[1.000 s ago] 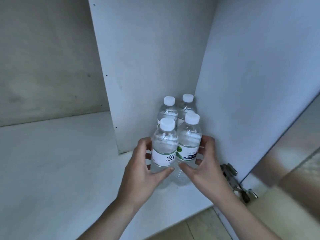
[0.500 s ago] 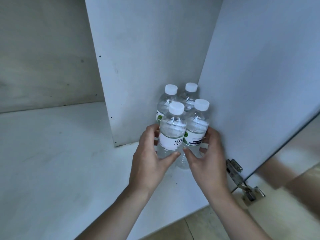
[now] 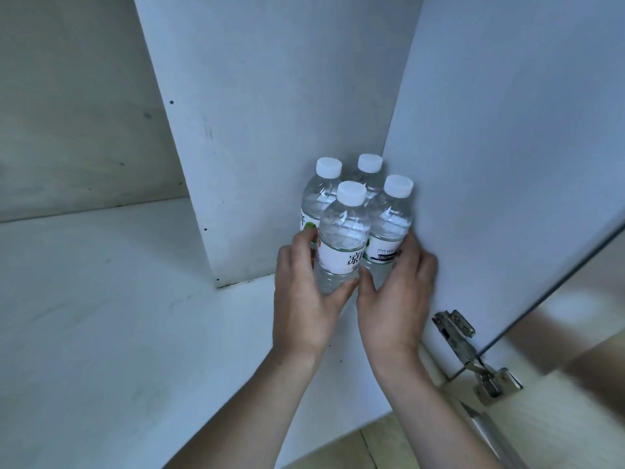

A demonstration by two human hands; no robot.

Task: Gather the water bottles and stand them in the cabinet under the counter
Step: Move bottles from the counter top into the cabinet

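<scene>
Several clear water bottles with white caps stand upright in a tight cluster in the back right corner of the white cabinet floor (image 3: 118, 316). My left hand (image 3: 304, 292) wraps the front left bottle (image 3: 341, 242) low on its body. My right hand (image 3: 395, 296) wraps the front right bottle (image 3: 389, 225), which is next to the right cabinet wall. Two more bottles, the back left bottle (image 3: 316, 201) and the back right bottle (image 3: 368, 170), stand behind them against the divider panel. The bottle bases are hidden by my hands.
A white divider panel (image 3: 253, 130) rises behind the bottles; a deeper recess lies to its left. The right cabinet wall (image 3: 507, 164) carries a metal hinge (image 3: 473, 357) near the front edge. The open door and wooden floor show at lower right.
Both hands have pushed the two front bottles further back into the corner, up against the two rear bottles and closer to the right wall.
</scene>
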